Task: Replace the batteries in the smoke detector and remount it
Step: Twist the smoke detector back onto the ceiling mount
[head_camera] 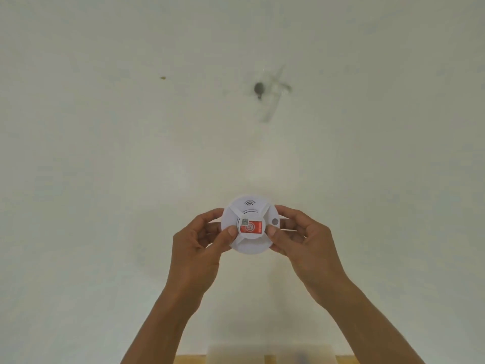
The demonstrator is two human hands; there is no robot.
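A round white smoke detector (249, 206) is held up in front of a pale ceiling, its face toward me with a red label and a small grey button. My left hand (199, 240) grips its left edge, thumb pressed beside the label. My right hand (299, 237) grips its right edge, thumb on the face near the button. Both forearms reach up from the bottom of the view. The detector's back side is hidden.
The off-white ceiling (105, 153) fills the view. A dark hole with blurred pale tape strips (265, 91) marks the ceiling above the detector. A small brown speck (163, 78) sits to the left. A wooden edge and a pale box (270, 354) show at the bottom.
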